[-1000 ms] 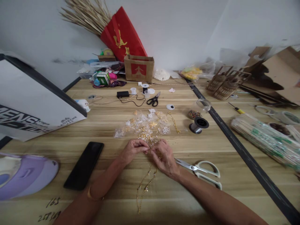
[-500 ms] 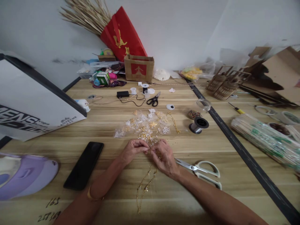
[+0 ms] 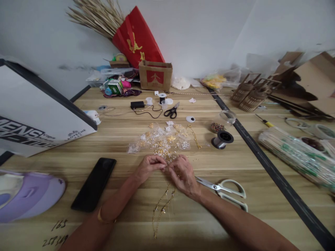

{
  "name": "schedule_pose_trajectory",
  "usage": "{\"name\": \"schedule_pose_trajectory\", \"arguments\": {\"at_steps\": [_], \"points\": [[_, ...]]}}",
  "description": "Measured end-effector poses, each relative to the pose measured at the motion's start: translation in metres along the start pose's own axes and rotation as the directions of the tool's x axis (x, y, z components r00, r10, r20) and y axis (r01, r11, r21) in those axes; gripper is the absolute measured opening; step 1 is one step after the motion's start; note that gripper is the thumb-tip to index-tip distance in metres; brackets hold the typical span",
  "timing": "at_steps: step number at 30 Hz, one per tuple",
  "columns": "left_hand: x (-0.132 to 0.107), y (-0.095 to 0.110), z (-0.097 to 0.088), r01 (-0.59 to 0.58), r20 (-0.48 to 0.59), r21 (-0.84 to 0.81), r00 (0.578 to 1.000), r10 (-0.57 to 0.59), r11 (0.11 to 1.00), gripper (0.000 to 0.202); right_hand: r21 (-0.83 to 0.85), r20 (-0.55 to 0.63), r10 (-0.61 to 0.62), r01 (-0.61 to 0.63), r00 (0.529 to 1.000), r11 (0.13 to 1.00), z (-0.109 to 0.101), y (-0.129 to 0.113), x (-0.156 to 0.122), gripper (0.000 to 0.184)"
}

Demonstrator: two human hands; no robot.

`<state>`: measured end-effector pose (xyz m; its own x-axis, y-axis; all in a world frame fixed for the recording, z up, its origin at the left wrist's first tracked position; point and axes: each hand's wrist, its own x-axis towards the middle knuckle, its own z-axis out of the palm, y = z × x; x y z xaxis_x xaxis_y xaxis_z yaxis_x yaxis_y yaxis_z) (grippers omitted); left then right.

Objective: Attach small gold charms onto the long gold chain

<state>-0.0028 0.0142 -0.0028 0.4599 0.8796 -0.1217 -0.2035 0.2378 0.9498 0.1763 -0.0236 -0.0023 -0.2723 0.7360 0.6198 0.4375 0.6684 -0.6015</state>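
My left hand (image 3: 151, 166) is closed in a pinch, its fingertips meeting those of my right hand (image 3: 183, 175). Whatever small piece lies between the left fingertips is too tiny to make out. From under my right hand, whose fingers are also pinched, a thin gold chain with small charms (image 3: 163, 210) runs in a long loop down the table toward me. Just beyond the fingertips spreads a heap of gold and clear beads (image 3: 162, 148), with small clear bags (image 3: 158, 131) of findings around it. White-handled scissors (image 3: 218, 187) lie beside my right wrist, partly behind it.
Left of my arm lies a black phone (image 3: 93, 184), near a purple visor (image 3: 31, 195) and a large white box (image 3: 39, 115). A wire spool (image 3: 222, 139), a jar of beads (image 3: 218, 126), a short gold chain (image 3: 194, 136) and black scissors (image 3: 171, 111) sit farther back.
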Motion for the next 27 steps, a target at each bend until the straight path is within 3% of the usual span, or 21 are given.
{"name": "schedule_pose_trajectory", "arguments": {"at_steps": [27], "points": [[0.0000, -0.0028, -0.0018, 0.002, 0.023, -0.001, 1.000, -0.002, 1.000, 0.013, -0.013, 0.013, 0.002, -0.002, 1.000, 1.000, 0.0007, 0.0009, -0.0012, 0.005]]}}
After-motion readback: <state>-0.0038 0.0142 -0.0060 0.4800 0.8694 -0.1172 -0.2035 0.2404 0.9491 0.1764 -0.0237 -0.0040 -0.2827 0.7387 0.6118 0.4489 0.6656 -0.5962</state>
